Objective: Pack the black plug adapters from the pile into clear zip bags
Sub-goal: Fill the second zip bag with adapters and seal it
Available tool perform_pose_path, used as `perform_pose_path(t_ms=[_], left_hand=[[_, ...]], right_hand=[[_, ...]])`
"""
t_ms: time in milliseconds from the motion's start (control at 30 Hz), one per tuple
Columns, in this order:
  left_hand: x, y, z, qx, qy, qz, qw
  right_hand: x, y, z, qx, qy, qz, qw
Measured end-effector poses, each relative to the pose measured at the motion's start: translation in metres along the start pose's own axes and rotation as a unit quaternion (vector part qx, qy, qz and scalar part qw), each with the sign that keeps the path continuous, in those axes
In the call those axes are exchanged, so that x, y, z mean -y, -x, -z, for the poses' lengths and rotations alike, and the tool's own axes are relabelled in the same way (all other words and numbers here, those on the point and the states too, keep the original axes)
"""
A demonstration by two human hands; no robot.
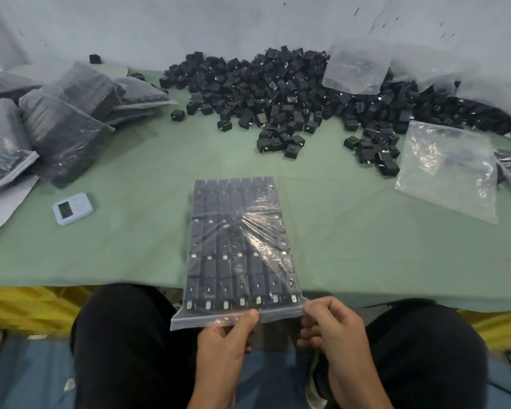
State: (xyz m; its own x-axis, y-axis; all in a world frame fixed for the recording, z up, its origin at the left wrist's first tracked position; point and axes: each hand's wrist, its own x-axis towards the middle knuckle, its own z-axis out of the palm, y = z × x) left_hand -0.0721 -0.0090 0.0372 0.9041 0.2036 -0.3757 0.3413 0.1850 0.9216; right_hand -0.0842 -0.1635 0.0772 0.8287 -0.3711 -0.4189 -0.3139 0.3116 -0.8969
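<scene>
Right now the filled zip bag [239,249] lies flat on the green tabletop [130,246], at the middle of the near edge, long side running away from the person. Black plug adapters sit inside it in neat rows, metal prongs showing. Its mouth end overhangs the near edge of the tabletop, above the person's lap.

Both hands are on that mouth strip. The left hand [222,338] pinches the strip near its middle, thumb on top, fingers curled underneath. The right hand [328,329] pinches the strip's right corner between thumb and forefinger, other fingers curled. Cannot tell whether the zip is sealed.

The pile of black plug adapters [278,93] spreads along the far edge, from centre to the far right corner, with loose ones scattered toward the middle. One empty clear zip bag [449,169] lies flat by the right edge, touching the pile's near fringe. A second clear bag [356,67] rests on top of the pile. Packed bags [62,122] of adapters are stacked at the far left corner and along the left edge. A small pale-blue device [73,208] with a dark screen sits on the left part of the tabletop, near those packed bags and well apart from the filled zip bag. Yellow sheeting [27,308] hangs under the near edge.
</scene>
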Motion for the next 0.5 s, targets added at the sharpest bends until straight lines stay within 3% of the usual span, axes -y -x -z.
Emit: perform_pose_path(t_ms=[500], left_hand=[[0.0044, -0.0061, 0.0023, -0.009, -0.017, 0.015, 1.0]], right_hand=[[-0.0016, -0.0026, 0.0032, 0.011, 0.012, -0.001, 1.0]])
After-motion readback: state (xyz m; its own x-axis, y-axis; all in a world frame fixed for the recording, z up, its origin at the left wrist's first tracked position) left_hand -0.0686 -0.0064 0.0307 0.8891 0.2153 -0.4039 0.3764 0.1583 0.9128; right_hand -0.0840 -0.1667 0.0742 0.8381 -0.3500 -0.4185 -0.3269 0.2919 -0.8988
